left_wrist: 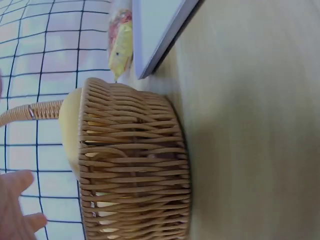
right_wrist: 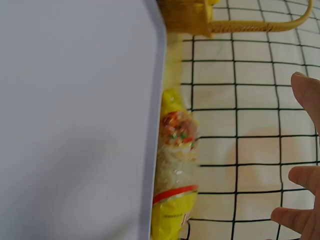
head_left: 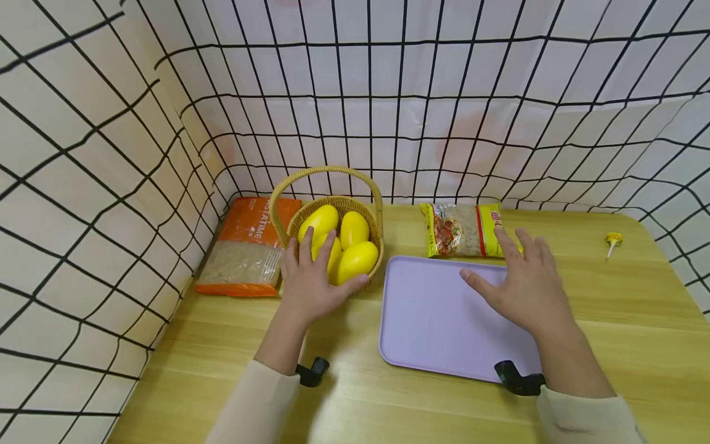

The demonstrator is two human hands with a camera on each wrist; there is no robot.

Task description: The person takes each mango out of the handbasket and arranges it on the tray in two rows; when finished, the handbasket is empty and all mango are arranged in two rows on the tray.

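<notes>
My left hand (head_left: 313, 280) hovers with spread fingers over the near side of a wicker basket (head_left: 380, 237), holding nothing. Several smooth yellow mangoes (head_left: 355, 262) lie inside the basket, whose arched handle stands up; my fingers partly hide one of them. In the left wrist view the basket's woven side (left_wrist: 135, 165) fills the middle, and the fingers (left_wrist: 17, 182) are apart from it. Over the right part of a lilac tray (head_left: 432, 314) my right hand (head_left: 527, 290) is held with fingers spread and nothing in it. No item lies on the visible part of the tray.
An orange pasta bag (head_left: 244, 246) lies left of the basket. A yellow-ended noodle packet (head_left: 457, 229) lies behind the tray. At the far right is a yellow lollipop (head_left: 613, 239). Black wire grid (head_left: 368, 95) walls the wooden table (head_left: 355, 407) at the back and sides.
</notes>
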